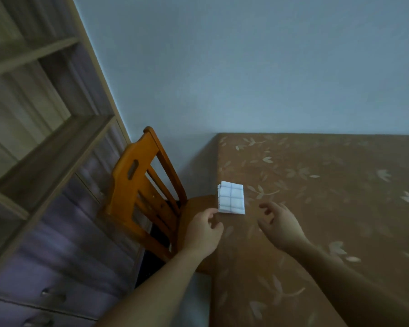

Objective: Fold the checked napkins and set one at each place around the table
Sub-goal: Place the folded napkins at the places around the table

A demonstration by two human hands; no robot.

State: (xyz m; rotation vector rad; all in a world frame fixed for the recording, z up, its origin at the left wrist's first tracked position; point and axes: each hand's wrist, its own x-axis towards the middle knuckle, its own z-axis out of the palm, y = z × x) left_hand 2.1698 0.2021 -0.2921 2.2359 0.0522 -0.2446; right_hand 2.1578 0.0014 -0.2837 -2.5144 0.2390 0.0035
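A wooden shelf unit (45,128) fills the left of the view, blurred, with pale drawer fronts (64,260) below it at eight o'clock. Next to it an orange-brown wooden chair (137,185) stands tucked against the left edge of the counter (328,208), which is covered in a brown cloth printed with pale leaves. The person's left hand (203,230) reaches in from six o'clock, fingers loosely bent and gripping nothing. One fingertip comes up to the near left corner of the napkin (232,200), though whether it touches cannot be told. The checked napkin, white with thin dark lines, lies folded into a small flat rectangle on the counter, just inside its left edge and near the far corner. At four o'clock from the napkin, the right hand (279,223) hovers just beside it, fingers spread and relaxed, holding nothing. A plain pale blue wall (246,67) rises behind the counter.
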